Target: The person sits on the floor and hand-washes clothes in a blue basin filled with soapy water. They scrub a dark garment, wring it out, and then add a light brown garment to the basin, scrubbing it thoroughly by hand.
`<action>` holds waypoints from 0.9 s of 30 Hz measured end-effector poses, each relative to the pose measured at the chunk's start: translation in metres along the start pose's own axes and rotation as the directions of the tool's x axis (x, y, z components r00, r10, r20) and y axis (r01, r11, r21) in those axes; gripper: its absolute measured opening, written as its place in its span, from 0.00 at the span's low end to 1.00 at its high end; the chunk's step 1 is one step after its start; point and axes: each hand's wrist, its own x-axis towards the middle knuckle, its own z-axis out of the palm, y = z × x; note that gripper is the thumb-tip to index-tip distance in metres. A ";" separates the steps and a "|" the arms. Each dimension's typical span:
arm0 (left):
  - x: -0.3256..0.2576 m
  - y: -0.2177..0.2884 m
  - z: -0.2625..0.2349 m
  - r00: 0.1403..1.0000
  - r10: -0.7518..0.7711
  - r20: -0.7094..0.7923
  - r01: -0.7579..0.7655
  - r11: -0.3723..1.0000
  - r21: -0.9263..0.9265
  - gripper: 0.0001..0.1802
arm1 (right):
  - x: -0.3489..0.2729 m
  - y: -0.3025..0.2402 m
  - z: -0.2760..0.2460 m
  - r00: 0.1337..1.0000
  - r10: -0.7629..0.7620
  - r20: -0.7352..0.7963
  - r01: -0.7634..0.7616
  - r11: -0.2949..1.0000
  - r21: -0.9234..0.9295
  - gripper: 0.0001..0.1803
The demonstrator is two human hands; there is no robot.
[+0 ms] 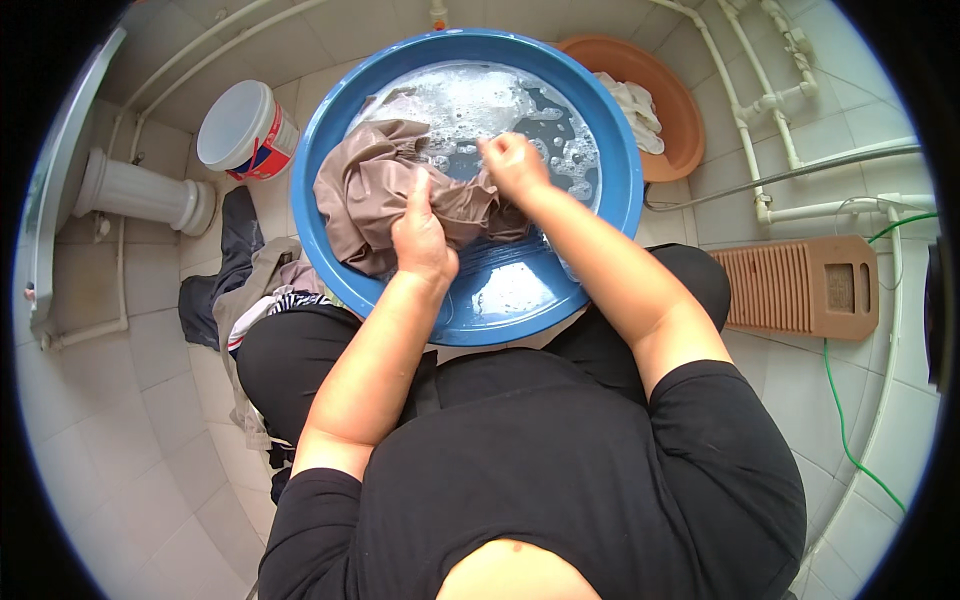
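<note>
Left hand (pixel 422 238) and right hand (pixel 512 160) both clenched on wet brown cloth (pixel 375 185) in blue basin (pixel 620 170); suds on water

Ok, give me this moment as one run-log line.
left hand: shut on brown garment | right hand: shut on brown garment | blue basin: soapy water | orange basin: behind | washboard: on floor, right

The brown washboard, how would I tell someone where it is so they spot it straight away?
Start at the big blue basin of soapy water on the tiled floor. Look to the person's right, past their black-clad knee. The washboard lies flat there, the only brown rectangular slab, ridged on one half, with a small cut-out panel.
</note>
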 end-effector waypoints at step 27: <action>0.021 0.034 -0.015 0.949 -0.134 0.286 0.213 0.940 -0.268 0.25 | -0.004 -0.003 -0.026 0.745 -0.446 0.496 0.631 0.712 -0.309 0.37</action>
